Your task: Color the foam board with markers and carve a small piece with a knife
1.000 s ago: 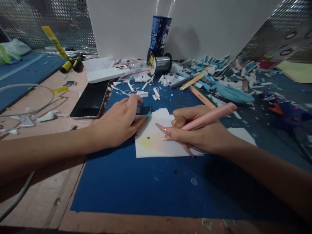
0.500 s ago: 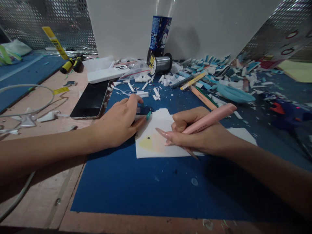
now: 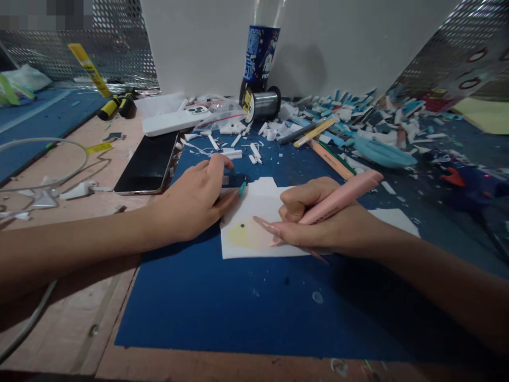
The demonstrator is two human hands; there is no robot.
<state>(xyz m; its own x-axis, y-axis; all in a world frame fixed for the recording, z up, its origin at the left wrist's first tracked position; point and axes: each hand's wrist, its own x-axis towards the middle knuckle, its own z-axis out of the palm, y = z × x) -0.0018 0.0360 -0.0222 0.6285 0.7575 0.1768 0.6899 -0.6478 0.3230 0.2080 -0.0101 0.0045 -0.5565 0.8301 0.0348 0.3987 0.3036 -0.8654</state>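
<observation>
- Head view: the right hand (image 3: pixel 338 225) was closed around a pink marker (image 3: pixel 342 199), pinched between thumb and fingers, the barrel slanting up and away to the right.
- The white sheet (image 3: pixel 254 204) lay between the two hands, its right part under the right hand and its left edge just beside the left thumb.
- The marker's tip met the sheet on its near half, at the right border of a pale pink patch (image 3: pixel 259 236); left of that, also on the sheet, were a yellow patch (image 3: pixel 235 236) and a black dot (image 3: pixel 242 225).
- The left hand (image 3: pixel 194 196) rested to the left of the sheet, fingers loosely bent and thumb apart from the forefinger; whether it gripped anything could not be told. Its teal thumbnail (image 3: pixel 242 189) reached the sheet's upper left edge.
- Beneath the sheet spread a blue mat (image 3: pixel 238 302).
- Left of the sheet, past the left hand, lay a black-screened phone (image 3: pixel 147 164).
- Beyond the sheet were white scraps (image 3: pixel 256 152), then a wire spool (image 3: pixel 267 105) and, behind it, an upright bottle (image 3: pixel 260 58).
- Beyond the sheet to the right lay an orange pen (image 3: pixel 332 159), a yellow pen (image 3: pixel 316 132) and a light blue curved piece (image 3: pixel 382 153).
- Well to the sheet's right sat a dark blue tool (image 3: pixel 469 185), too dim to make out.
</observation>
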